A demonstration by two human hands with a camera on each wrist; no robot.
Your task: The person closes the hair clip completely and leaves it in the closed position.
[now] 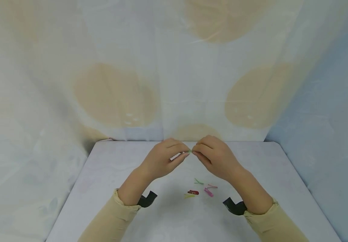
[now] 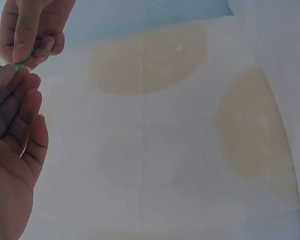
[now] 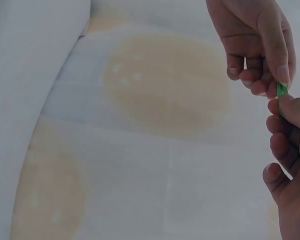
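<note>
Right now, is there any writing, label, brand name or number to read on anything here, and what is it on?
No readable text in any view.
Green clip, pinched between the left hand and right hand: no marking visible.
Small clips on the table, red, pink, green, yellow: too small to tell.
Backdrop cloth: only beige ovals, no words.

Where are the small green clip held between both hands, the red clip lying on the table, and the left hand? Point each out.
small green clip (image 3: 281, 91), right wrist view, on its strip showing between the fingertips.
red clip (image 1: 193, 192), head view, on its middle.
left hand (image 1: 162, 161), head view, on its back.
</note>
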